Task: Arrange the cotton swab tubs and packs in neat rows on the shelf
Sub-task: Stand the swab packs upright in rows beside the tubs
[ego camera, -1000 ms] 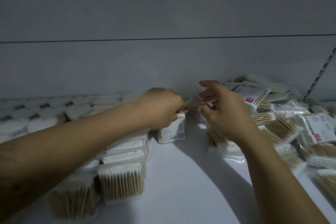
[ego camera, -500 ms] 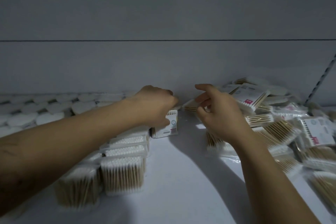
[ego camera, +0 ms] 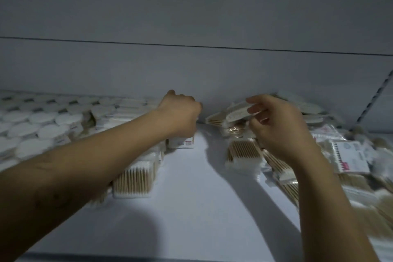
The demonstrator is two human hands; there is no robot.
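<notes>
On the white shelf (ego camera: 187,204), a row of upright cotton swab packs (ego camera: 136,178) runs back from the front left. My left hand (ego camera: 180,112) is curled over the top of the rearmost upright pack (ego camera: 182,141) near the back wall. My right hand (ego camera: 276,127) holds a flat swab pack (ego camera: 238,112) lifted just above a loose heap of packs (ego camera: 242,153) on the right. Round white-lidded swab tubs (ego camera: 38,121) fill the left side in rows.
The grey back wall (ego camera: 191,74) stands close behind both hands. A slotted shelf upright (ego camera: 374,100) rises at the far right. More labelled packs (ego camera: 348,155) lie jumbled at the right. A bare strip of shelf runs between row and heap.
My left hand has pushed its pack further back toward the wall. My right hand has taken a flat pack from the heap and lifted it. The view shifted slightly.
</notes>
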